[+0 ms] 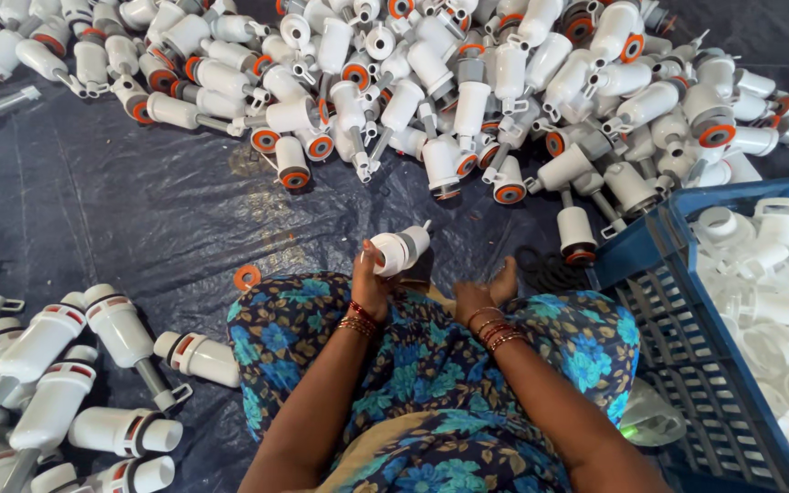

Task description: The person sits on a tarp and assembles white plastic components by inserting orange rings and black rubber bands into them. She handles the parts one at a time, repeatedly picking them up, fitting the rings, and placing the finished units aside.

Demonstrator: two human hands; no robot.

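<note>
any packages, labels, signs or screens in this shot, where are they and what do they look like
No labels, signs or screens show.
Blue crate: right side, slatted plastic, holding loose white plastic parts.
Clear plastic bag: crumpled beside the crate, by the person's knee.
Left hand holds a white plastic valve; right hand rests low, seemingly empty.

The white plastic valve part [401,249] is a short, stubby cylinder with a grey band round its middle and a thin nib at its far tip. It is held clear of the dark tarpaulin, tilted so the nib points up and to the right, its near end gripped in the left hand [372,278], just above the person's blue flowered lap. Against that lap it sits at the centre front, with the orange rubber ring [247,277] lying flat on the tarpaulin to its left.
</note>
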